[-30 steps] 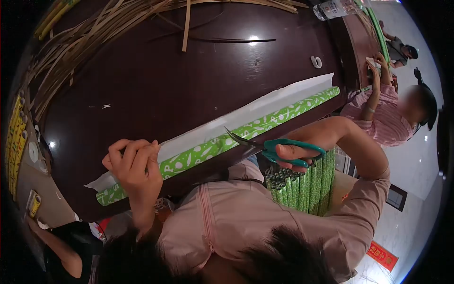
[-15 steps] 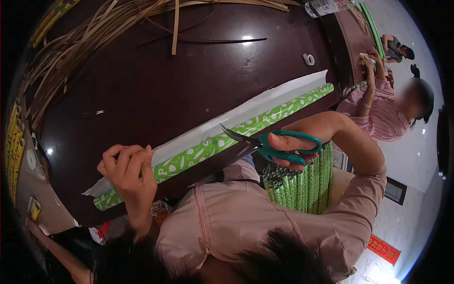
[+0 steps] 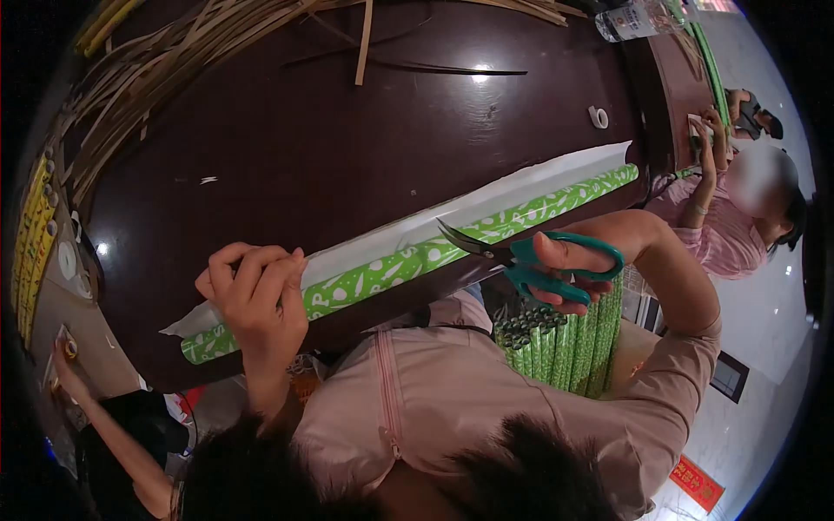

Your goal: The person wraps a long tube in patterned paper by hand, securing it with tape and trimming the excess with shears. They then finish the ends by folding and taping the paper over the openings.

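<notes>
A green patterned paper roll [image 3: 373, 278] lies slantwise along the near edge of the dark table, its white underside [image 3: 486, 200] showing as a loose flap along the far side. My left hand [image 3: 261, 295] rests over the roll's left part, fingers curled and pressed together at the flap's edge. My right hand [image 3: 578, 265] is closed round the green handles of the scissors [image 3: 521, 260]. The scissor blades are parted slightly and point left, over the right half of the roll.
Brown strips [image 3: 174, 61] spread over the far left. A tape roll [image 3: 599, 117] and a plastic bottle [image 3: 627, 21] sit at the right. Finished-looking green rolls [image 3: 573, 347] stand below the table. Co-workers sit at the right [image 3: 704, 204] and lower left [image 3: 122, 443].
The whole view has shifted, so the table and its things appear farther right. Both hands keep their grip. The co-worker's hand at the lower left has moved up.
</notes>
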A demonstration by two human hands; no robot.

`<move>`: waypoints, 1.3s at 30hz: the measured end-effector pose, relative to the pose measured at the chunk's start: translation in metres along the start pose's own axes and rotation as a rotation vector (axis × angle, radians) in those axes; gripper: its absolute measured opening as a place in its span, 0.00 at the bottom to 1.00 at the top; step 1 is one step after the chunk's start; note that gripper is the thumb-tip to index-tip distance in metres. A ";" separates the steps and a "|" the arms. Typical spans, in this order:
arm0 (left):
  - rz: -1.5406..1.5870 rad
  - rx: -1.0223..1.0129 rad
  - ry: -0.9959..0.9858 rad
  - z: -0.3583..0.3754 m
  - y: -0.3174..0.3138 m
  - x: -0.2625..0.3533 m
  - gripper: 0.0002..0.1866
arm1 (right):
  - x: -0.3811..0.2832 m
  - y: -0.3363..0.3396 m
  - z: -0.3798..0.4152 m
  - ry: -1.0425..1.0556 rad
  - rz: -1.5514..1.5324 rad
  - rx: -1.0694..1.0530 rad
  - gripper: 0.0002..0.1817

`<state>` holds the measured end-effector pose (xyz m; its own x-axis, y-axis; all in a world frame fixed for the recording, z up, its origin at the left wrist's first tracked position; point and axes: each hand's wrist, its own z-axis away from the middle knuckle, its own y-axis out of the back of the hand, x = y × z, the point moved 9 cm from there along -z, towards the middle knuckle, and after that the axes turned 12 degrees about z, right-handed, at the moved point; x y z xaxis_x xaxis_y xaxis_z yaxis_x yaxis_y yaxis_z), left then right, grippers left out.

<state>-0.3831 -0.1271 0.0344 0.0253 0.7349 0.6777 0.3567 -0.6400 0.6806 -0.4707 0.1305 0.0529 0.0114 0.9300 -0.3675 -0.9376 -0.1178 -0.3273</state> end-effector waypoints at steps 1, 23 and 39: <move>-0.015 0.026 -0.027 -0.001 0.001 0.002 0.04 | -0.001 0.000 0.000 0.000 0.000 -0.001 0.46; -0.005 0.064 -0.043 -0.002 0.004 0.003 0.04 | -0.012 0.004 -0.003 0.009 0.020 0.013 0.47; -0.015 0.068 -0.084 -0.001 0.005 0.006 0.04 | -0.015 0.011 -0.001 -0.051 -0.063 0.053 0.47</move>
<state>-0.3819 -0.1260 0.0418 0.0964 0.7624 0.6399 0.4198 -0.6141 0.6683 -0.4807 0.1147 0.0545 0.0543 0.9517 -0.3021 -0.9525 -0.0414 -0.3016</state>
